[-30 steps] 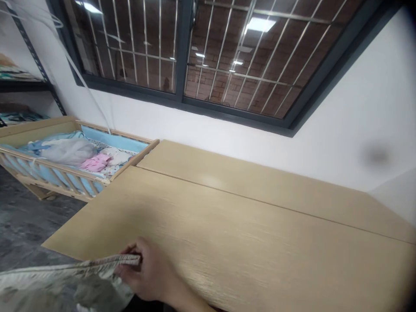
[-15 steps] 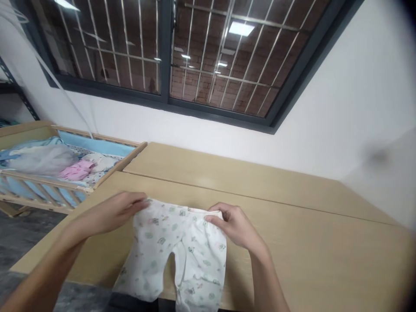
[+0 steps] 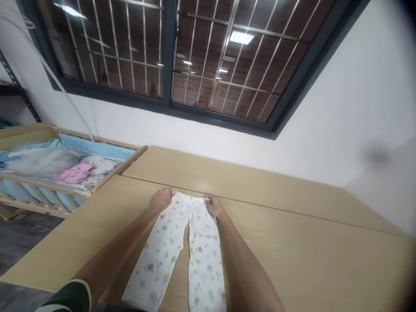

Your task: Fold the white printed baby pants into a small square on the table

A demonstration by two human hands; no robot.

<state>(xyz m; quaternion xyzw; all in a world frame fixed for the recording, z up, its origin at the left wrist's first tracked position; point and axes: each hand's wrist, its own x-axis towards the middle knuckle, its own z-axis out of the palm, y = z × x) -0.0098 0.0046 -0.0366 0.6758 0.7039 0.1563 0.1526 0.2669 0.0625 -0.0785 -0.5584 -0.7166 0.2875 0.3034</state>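
A pair of small white trousers with a green and grey print lies stretched out over the wooden table, waistband away from me and both legs toward me. My left hand is closed on the left corner of the waistband. At the right corner, my right hand grips the same waistband between thumb and fingers. The two legs are spread apart, with bare wood between them. Their lower ends run to the bottom of the view.
The wooden table has a seam along its length and meets a white wall. At the left stands a wooden cot with a blue lining, holding a pink cloth and other fabrics. A barred window is above.
Both hands have moved forward, away from me, and closer together, drawing the trousers up the table. The trousers now lie flatter, with more of the legs showing.
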